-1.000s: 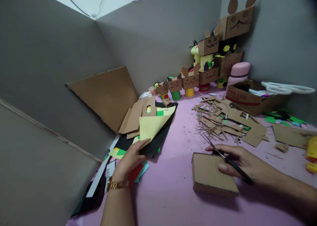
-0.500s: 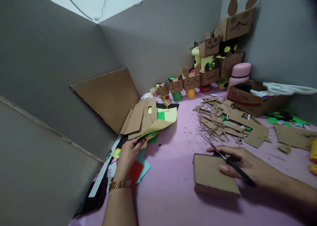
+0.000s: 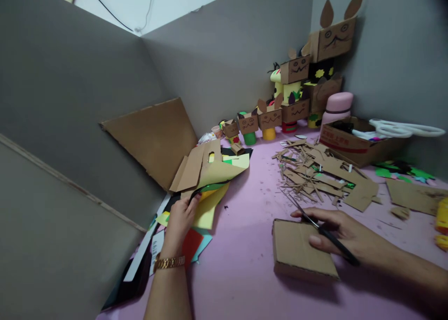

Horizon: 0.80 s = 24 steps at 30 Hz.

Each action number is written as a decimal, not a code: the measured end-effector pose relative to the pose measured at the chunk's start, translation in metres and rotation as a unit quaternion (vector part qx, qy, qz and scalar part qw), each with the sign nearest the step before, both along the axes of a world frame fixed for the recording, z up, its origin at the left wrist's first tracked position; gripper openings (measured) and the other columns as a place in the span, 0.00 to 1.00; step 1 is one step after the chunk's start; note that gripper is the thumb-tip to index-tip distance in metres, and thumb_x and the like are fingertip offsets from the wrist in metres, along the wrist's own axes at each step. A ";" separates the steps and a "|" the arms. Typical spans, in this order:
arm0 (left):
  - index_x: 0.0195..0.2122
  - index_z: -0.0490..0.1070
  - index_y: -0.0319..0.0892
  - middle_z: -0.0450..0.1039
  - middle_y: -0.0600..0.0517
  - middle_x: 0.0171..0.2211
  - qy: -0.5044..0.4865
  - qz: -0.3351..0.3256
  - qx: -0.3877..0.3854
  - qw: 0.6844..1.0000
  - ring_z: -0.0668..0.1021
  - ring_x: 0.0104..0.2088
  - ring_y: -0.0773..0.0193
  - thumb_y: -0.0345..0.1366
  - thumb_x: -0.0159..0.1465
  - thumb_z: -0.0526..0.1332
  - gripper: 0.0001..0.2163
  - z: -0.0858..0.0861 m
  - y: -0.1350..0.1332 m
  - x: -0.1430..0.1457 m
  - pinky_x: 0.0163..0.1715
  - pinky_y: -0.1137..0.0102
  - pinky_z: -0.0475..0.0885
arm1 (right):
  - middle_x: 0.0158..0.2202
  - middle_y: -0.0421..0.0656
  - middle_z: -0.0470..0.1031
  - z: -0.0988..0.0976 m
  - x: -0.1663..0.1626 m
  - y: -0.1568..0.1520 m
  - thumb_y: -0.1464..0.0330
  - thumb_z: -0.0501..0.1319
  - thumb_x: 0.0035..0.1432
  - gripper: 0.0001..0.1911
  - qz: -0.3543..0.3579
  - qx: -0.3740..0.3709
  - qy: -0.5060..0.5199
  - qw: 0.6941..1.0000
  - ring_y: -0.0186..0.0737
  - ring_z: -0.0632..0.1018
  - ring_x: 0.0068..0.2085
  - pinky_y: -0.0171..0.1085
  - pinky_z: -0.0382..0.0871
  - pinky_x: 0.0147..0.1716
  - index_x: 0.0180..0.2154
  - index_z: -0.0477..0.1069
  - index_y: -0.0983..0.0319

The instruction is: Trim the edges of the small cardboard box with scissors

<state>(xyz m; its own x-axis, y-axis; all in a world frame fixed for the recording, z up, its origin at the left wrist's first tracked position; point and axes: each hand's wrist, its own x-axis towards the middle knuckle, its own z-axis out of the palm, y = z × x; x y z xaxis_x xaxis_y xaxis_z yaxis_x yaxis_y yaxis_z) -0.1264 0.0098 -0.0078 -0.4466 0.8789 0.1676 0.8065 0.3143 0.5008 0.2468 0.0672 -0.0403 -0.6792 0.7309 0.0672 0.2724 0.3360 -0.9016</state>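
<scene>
My left hand (image 3: 180, 219), with a gold watch on its wrist, is pinched on the near edge of a stack of coloured paper sheets (image 3: 210, 203) and lifts the upper sheets, so yellow sheets show beneath. Cardboard pieces (image 3: 196, 166) ride on top of the raised sheets. My right hand (image 3: 341, 233) is closed on black-handled scissors (image 3: 315, 222) and rests on a flat folded cardboard piece (image 3: 301, 250) on the pink table (image 3: 245, 264).
A large cardboard sheet (image 3: 154, 135) leans on the grey partition at left. Cardboard scraps (image 3: 322, 175) lie mid-table. Cardboard box figures (image 3: 297, 91) stand in the far corner, beside a pink bottle (image 3: 336, 107) and an open box (image 3: 360, 140) with white scissors.
My left hand has lifted more of the paper stack; the black sheets rose with the top ones and yellow sheets now show underneath. My right hand has stayed put.
</scene>
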 end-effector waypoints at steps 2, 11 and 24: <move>0.40 0.73 0.37 0.76 0.53 0.37 0.000 0.003 0.001 1.000 0.79 0.35 0.59 0.44 0.65 0.58 0.14 -0.001 0.001 -0.001 0.34 0.63 0.76 | 0.48 0.49 0.77 0.000 0.000 0.000 0.53 0.62 0.55 0.26 0.002 -0.002 0.002 1.000 0.55 0.77 0.46 0.42 0.74 0.38 0.51 0.72 0.62; 0.37 0.73 0.37 0.75 0.54 0.33 0.027 0.007 -0.008 1.000 0.78 0.31 0.62 0.44 0.66 0.57 0.14 0.000 -0.001 0.000 0.32 0.65 0.75 | 0.44 0.49 0.78 0.003 -0.001 -0.001 0.53 0.61 0.57 0.26 0.017 -0.005 -0.002 1.000 0.51 0.79 0.41 0.41 0.74 0.35 0.52 0.71 0.61; 0.36 0.79 0.40 0.83 0.43 0.40 0.027 -0.007 0.080 0.996 0.81 0.44 0.46 0.53 0.62 0.47 0.26 0.010 0.003 0.001 0.40 0.61 0.74 | 0.35 0.45 0.74 0.003 -0.008 0.004 0.50 0.64 0.51 0.31 0.040 -0.052 0.064 0.996 0.42 0.73 0.34 0.35 0.68 0.31 0.49 0.71 0.64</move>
